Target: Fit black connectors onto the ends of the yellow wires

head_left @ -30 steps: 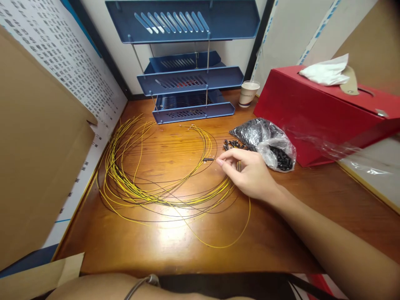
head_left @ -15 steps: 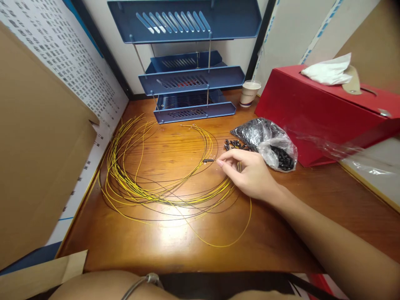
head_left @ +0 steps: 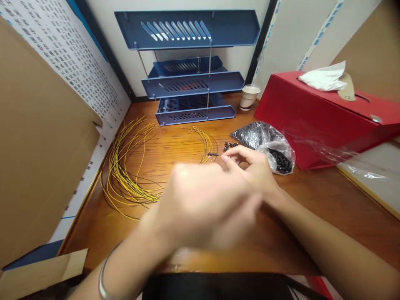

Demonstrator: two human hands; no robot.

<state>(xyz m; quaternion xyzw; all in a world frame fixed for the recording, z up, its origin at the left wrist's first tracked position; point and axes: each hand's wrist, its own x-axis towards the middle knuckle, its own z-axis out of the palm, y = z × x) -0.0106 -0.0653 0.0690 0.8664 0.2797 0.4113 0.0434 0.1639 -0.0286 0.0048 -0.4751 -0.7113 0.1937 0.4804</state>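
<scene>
My right hand pinches a thin wire just behind a small black connector, which points left. The connector sits above the desk, close to the upper ends of the yellow wires. My left hand is smeared by motion in front of the right wrist, and its fingers do not show clearly. It covers much of the coil. The left part of the yellow and dark wire coil lies on the desk. Beyond my right hand is a small heap of black connectors, partly covered by that hand.
A clear plastic bag of black pieces lies at the right, beside a red tissue box. A paper cup and a blue tiered tray rack stand at the back. Cardboard borders the left side.
My left hand has come up from the lower edge into the middle, in front of the wires. The right hand keeps its pinch and has shifted slightly. The view has tilted a little.
</scene>
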